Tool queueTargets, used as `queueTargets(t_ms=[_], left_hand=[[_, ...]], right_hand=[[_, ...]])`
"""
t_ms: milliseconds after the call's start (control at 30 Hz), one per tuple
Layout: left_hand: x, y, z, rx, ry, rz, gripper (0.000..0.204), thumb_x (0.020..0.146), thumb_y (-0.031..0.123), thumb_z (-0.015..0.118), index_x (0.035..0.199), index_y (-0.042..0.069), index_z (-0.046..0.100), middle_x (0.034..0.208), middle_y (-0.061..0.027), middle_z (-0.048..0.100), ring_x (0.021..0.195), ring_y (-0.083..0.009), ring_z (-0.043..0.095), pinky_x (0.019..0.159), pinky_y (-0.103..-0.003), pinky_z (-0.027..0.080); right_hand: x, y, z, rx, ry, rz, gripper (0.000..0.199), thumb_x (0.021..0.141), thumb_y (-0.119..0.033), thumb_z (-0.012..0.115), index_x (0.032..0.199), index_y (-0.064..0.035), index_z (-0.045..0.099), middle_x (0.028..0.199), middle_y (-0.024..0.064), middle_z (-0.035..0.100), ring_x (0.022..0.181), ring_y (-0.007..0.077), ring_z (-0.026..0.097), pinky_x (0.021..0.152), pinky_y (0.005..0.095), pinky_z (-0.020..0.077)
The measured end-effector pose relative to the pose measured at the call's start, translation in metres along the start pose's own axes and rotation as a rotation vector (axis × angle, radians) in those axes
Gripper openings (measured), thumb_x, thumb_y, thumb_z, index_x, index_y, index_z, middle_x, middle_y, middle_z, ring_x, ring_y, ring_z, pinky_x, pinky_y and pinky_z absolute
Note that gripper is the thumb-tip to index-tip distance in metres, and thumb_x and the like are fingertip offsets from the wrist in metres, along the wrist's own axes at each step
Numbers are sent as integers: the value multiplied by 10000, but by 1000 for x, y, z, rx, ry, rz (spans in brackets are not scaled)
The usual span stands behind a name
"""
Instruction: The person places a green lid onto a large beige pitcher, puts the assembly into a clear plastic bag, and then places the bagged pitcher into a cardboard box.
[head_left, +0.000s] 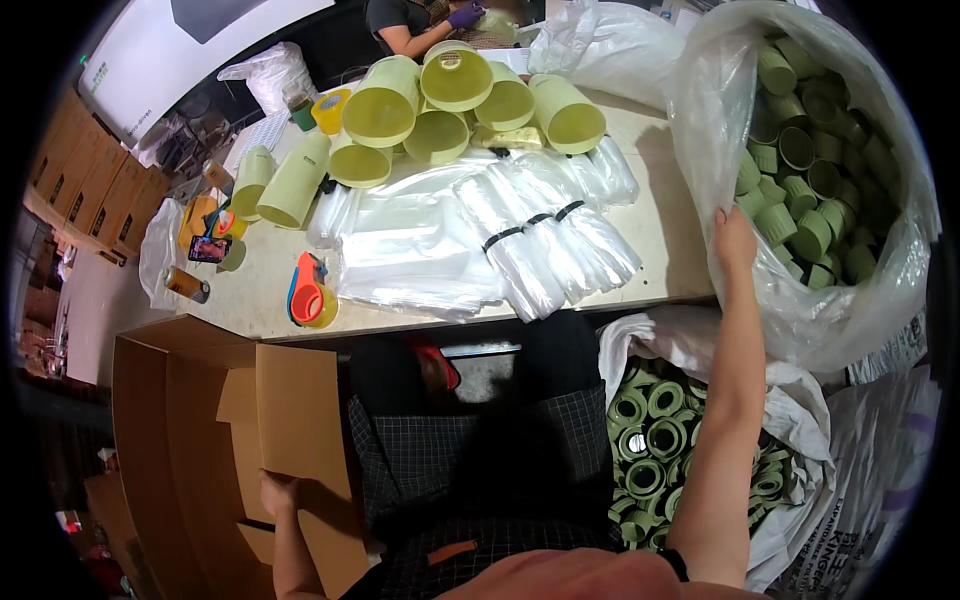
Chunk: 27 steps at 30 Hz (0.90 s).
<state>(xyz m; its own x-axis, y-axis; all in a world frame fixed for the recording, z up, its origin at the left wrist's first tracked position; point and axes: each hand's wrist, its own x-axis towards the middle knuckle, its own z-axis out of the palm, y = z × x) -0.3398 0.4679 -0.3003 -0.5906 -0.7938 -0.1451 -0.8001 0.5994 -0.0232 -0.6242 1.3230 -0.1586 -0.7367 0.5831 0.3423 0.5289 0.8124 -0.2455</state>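
My right hand (735,240) is closed on the rim of a big clear plastic bag (705,130) at the right. Inside this bag lie many small green ribbed cups (812,232). On the left, my left hand (279,493) is closed over the inner edge of a flap of an open cardboard box (300,410); its fingertips are partly hidden. The visible part of the box holds nothing. Below my right forearm, a white sack (805,420) stands open, filled with green ring-shaped parts (645,476).
On the table (655,235) stand pale green tumblers (380,103), stacks of clear plastic sleeves (410,240), an orange-and-blue tape dispenser (309,292) and a phone (210,249). Across it, a person's purple-gloved hand (466,15) shows. Stacked cartons (95,175) stand far left.
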Motion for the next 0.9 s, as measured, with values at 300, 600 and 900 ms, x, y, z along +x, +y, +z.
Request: queueTargets(t_ms=[300,600,900], left_hand=[[12,2,0,-2,31,-11,760,570,316,876,1184,43,521,1138,-206,664,1078,-380,639,878,-467,545],[11,7,-2,-7,-66,-17,813,564,295,855,1239,23,491,1178,-202,651,1148,-351,621,923,-438,529],[21,-50,3,17,11,-19,996,638,309,847,1419,27,298,1331,-230,502,1255,-410,494,1021,-465,472]], right_hand=[[-80,53,-26,189,35,-10,398,934,-364,556,1156,-41,623,1019,229,679,970,441,625,817,500,484],[-40,19,-25,63,45,-112,490,918,-415,600,1176,0,558,1080,252,634,1037,425,591,843,505,464],[77,72,23,-460,110,3,453,977,-370,524,1398,-215,467,1462,185,419,1312,387,418,1090,522,368]])
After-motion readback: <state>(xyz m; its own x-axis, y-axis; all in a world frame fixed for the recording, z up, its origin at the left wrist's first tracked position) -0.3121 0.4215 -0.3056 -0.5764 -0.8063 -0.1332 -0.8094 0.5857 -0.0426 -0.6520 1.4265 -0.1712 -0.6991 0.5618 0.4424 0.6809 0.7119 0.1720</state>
